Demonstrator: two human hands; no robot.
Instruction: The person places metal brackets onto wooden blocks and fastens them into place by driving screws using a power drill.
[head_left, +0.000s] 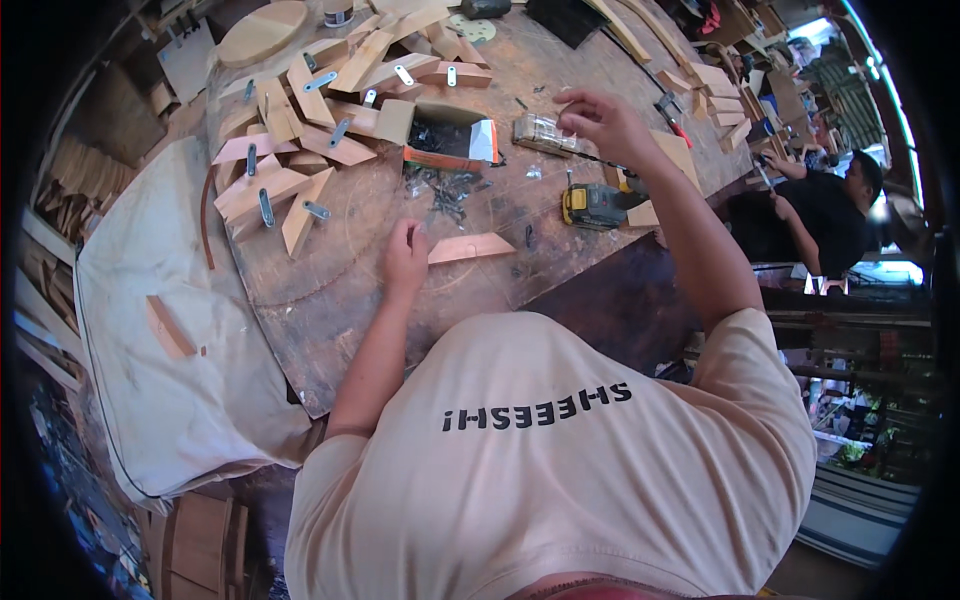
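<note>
My left hand [404, 258] is closed at the near left end of a short wooden piece [470, 248] with an angled end, which lies on the worn wooden table [350, 290]. My right hand [597, 120] is raised, its fingers curved and apart, over a clear-wrapped packet [543, 134]; nothing shows in its grip. Below the right wrist lies a yellow and black cordless drill [594, 205]. Left of the packet stands an opened cardboard box [452, 140] of small dark pieces, with more dark pieces [445, 190] spilled in front of it.
A pile of angled wooden pieces [340, 100], several with metal plates attached, covers the table's far left. A pale cloth [170, 300] drapes beside the left edge. More cut wood [718, 90] lies at the far right, where another person [810, 215] is at work.
</note>
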